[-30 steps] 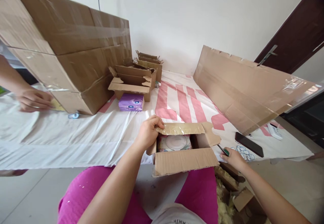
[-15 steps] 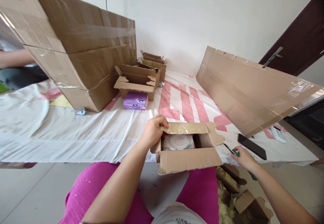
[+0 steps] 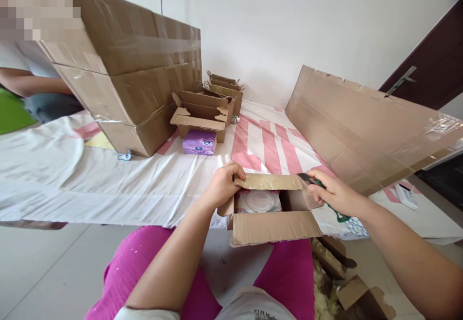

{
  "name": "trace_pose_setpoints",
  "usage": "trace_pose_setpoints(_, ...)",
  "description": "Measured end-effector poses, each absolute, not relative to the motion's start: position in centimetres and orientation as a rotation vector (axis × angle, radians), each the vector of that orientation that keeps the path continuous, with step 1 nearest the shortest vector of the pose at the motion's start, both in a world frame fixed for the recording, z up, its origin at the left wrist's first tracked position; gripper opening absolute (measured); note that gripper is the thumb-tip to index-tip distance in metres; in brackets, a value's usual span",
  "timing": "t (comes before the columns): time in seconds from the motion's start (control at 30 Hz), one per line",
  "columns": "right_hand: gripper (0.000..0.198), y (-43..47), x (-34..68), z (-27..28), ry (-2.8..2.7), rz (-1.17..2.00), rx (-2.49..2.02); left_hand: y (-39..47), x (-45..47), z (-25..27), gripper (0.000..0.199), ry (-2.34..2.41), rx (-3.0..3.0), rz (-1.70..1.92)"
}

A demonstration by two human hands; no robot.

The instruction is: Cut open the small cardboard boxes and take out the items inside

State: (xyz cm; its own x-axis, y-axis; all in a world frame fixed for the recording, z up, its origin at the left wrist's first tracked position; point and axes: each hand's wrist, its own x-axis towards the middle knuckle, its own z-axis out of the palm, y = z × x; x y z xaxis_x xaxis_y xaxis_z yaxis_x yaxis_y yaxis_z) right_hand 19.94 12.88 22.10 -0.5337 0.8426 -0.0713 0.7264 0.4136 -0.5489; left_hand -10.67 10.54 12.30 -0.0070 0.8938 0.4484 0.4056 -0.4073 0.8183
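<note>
The left hand [image 3: 226, 185] pinches the far flap [image 3: 269, 181] of an open cardboard box [image 3: 277, 228] at the table's edge [image 3: 144, 206], a floral pack [image 3: 260, 201] inside; the right hand [image 3: 334, 192], fingers wrapped around green-handled scissors [image 3: 306, 179], has moved from beside the box to that flap's right end, apparently bringing them to bear there.
</note>
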Motion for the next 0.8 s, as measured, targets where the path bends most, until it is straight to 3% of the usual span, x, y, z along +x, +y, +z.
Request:
trace_pose_setpoints(0.2,0.025,14.3,14.2,22.3,-2.885,0.421,-1.482,10.1,-11.0,12.7,0.018,1.319,1.914,1.294)
trace_pose_setpoints(0.4,0.029,15.5,11.9,22.4,-3.074,0.053,-1.589,10.1,-11.0,12.9,0.021,1.283,1.952,1.278)
trace_pose_setpoints(0.53,0.033,16.2,11.5,22.2,-3.159,0.103,-1.564,10.2,-10.7,12.7,0.026,1.258,1.947,1.273)
trace_pose_setpoints(0.8,0.035,16.1,11.7,22.0,-3.195,0.227,-1.527,10.5,-10.6,12.1,0.018,1.256,1.86,1.317)
